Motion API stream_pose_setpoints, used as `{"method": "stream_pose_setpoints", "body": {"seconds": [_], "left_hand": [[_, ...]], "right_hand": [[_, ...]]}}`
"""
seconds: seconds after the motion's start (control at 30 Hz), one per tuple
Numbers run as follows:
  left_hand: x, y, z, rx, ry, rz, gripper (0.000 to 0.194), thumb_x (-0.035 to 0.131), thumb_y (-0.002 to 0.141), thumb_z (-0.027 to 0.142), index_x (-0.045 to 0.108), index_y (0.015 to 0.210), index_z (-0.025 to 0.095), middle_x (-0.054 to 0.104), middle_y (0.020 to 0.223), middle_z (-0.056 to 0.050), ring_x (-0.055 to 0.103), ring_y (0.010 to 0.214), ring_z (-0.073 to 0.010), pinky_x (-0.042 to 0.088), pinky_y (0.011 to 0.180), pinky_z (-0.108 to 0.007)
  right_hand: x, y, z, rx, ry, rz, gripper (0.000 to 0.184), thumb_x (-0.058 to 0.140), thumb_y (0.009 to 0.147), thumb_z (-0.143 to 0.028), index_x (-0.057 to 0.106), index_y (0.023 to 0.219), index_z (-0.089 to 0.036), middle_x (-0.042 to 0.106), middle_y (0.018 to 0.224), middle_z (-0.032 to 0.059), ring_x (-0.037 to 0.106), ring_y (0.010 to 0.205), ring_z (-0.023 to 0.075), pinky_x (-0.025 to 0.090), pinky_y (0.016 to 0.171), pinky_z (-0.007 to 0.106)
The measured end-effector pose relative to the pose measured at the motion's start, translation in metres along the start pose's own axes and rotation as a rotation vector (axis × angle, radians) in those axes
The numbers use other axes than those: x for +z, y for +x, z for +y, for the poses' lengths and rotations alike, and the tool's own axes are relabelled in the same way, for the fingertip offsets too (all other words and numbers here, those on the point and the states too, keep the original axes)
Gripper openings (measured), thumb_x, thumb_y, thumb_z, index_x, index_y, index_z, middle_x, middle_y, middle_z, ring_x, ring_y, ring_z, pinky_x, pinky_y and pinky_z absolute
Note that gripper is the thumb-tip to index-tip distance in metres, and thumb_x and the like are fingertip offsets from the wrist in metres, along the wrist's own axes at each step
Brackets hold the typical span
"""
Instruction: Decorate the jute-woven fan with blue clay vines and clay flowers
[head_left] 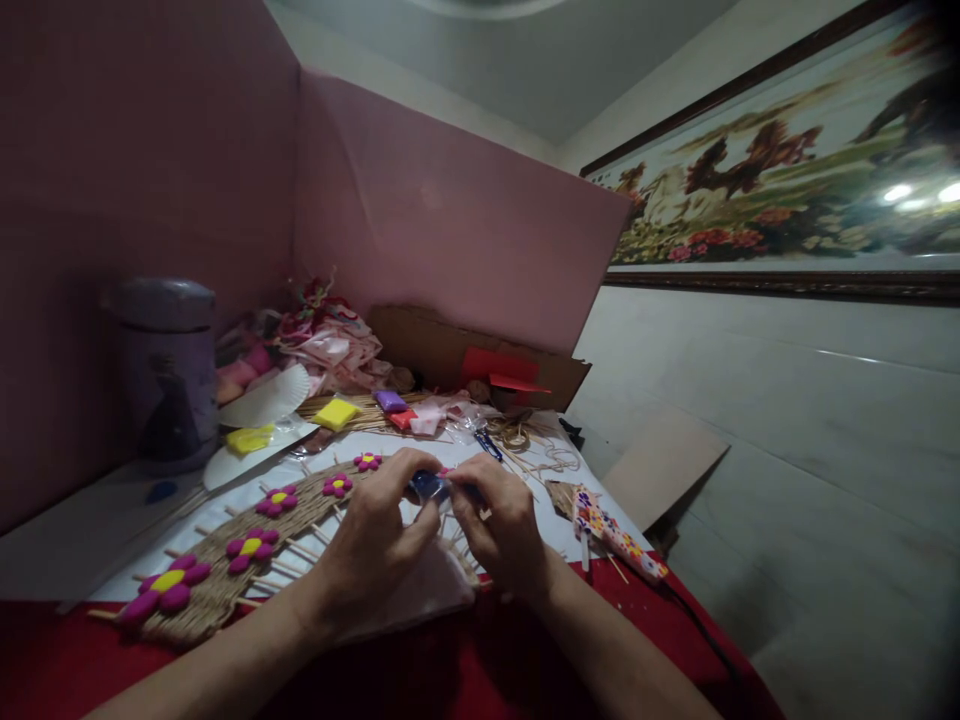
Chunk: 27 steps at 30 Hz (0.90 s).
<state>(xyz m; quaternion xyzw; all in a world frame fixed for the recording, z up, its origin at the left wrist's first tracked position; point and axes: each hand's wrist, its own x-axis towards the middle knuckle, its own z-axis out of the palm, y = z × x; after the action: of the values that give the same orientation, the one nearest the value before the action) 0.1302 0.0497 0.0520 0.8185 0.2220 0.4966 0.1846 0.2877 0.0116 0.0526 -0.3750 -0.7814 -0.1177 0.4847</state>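
Between both hands (379,520) (508,512), blue packet (430,487) in pinched grip

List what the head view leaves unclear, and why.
All in the head view:
1. Blue packet: largely covered by the left hand and right hand.
2. Twine-woven panel: partly behind the left hand.
3. Framed horse picture: right end cut off by the image edge.
4. Dark print on purple tumbler: blurred.

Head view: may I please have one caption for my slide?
A left hand and a right hand hold a small, shiny blue packet near a tan woven band with magenta, yellow-centred flowers.
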Motion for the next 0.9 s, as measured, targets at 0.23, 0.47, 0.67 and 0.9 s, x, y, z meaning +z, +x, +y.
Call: {"method": "stream_pose_setpoints", "body": {"seconds": [0.23, 0.47, 0.67, 0.9], "left_hand": [[-0.004, 0.003, 0.000, 0.036, -0.035, -0.003, 0.014, 0.049, 0.081, 0.014, 0.060, 0.088, 0.018, 0.065, 0.086, -0.004, 0.059, 0.081, -0.0156, 0.046, 0.076, -0.029], [-0.008, 0.009, 0.011, -0.222, -0.363, -0.091, 0.015, 0.053, 0.082, 0.028, 0.064, 0.079, 0.017, 0.066, 0.081, -0.004, 0.059, 0.076, -0.0168, 0.047, 0.069, -0.028], [-0.008, 0.012, 0.012, -0.656, -0.984, -0.212, 0.017, 0.066, 0.073, 0.029, 0.068, 0.079, 0.013, 0.067, 0.080, -0.006, 0.062, 0.075, -0.0161, 0.051, 0.075, -0.031], [-0.009, 0.014, 0.010, -0.761, -1.126, -0.176, 0.014, 0.071, 0.069, 0.023, 0.071, 0.075, 0.011, 0.070, 0.080, -0.008, 0.064, 0.079, -0.0169, 0.053, 0.080, -0.031]], "right_hand": [[-0.004, 0.004, -0.002, 0.047, -0.031, -0.030, 0.009, 0.046, 0.088, -0.017, 0.055, 0.089, -0.018, 0.058, 0.080, 0.0048, 0.055, 0.077, 0.0163, 0.043, 0.070, 0.029], [-0.009, 0.008, -0.002, 0.133, 0.110, -0.011, 0.014, 0.046, 0.084, -0.009, 0.055, 0.079, -0.019, 0.053, 0.080, 0.0030, 0.052, 0.076, 0.0155, 0.041, 0.068, 0.028], [-0.006, 0.010, -0.004, 0.226, 0.198, 0.046, 0.014, 0.046, 0.084, -0.011, 0.052, 0.074, -0.018, 0.050, 0.074, 0.0007, 0.048, 0.070, 0.0137, 0.038, 0.065, 0.026], [-0.007, 0.010, -0.001, 0.230, 0.166, 0.046, 0.012, 0.045, 0.088, -0.017, 0.054, 0.079, -0.018, 0.052, 0.077, 0.0015, 0.051, 0.074, 0.0147, 0.041, 0.068, 0.027]]}}
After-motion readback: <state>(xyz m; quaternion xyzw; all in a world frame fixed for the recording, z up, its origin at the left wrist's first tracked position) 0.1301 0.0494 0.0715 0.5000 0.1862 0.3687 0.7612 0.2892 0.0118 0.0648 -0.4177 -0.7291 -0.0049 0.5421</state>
